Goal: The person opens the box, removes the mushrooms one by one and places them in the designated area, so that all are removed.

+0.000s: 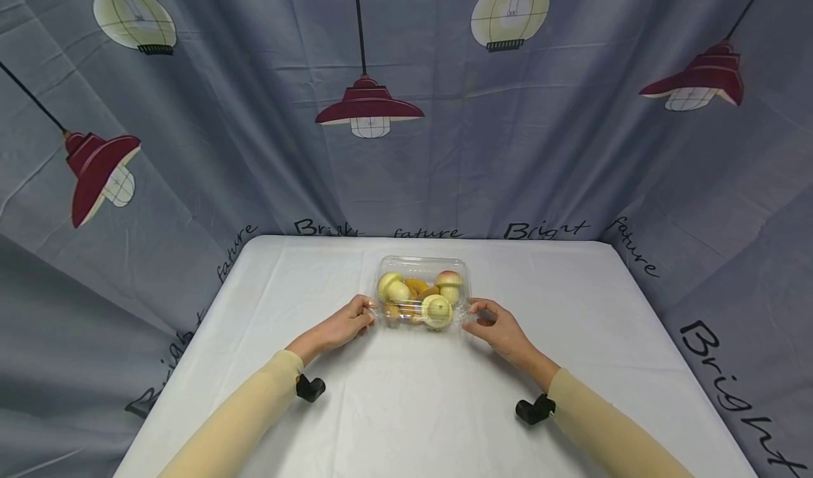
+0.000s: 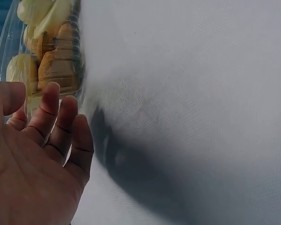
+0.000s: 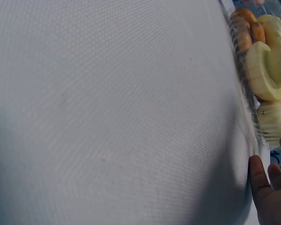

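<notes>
A clear plastic box (image 1: 422, 266) with a see-through lid stands on the white table, holding several pale green and yellow-orange fruit-like pieces (image 1: 437, 311). At its left end is the left hand (image 1: 339, 325), thumb and fingertips at the box's edge; in the left wrist view that hand (image 2: 42, 145) has its fingers loosely bent beside the box (image 2: 77, 51). The right hand (image 1: 504, 331) is at the right end, thumb and forefinger apart at the edge. In the right wrist view its fingers (image 3: 258, 171) lie close to the box (image 3: 253, 108). Whether either hand grips is unclear.
A white cloth (image 1: 406, 407) covers the table. Behind and beside it hangs a grey-blue curtain (image 1: 394, 181) printed with lamps and lettering. Black wrist cameras (image 1: 536, 409) sit at both sleeve cuffs.
</notes>
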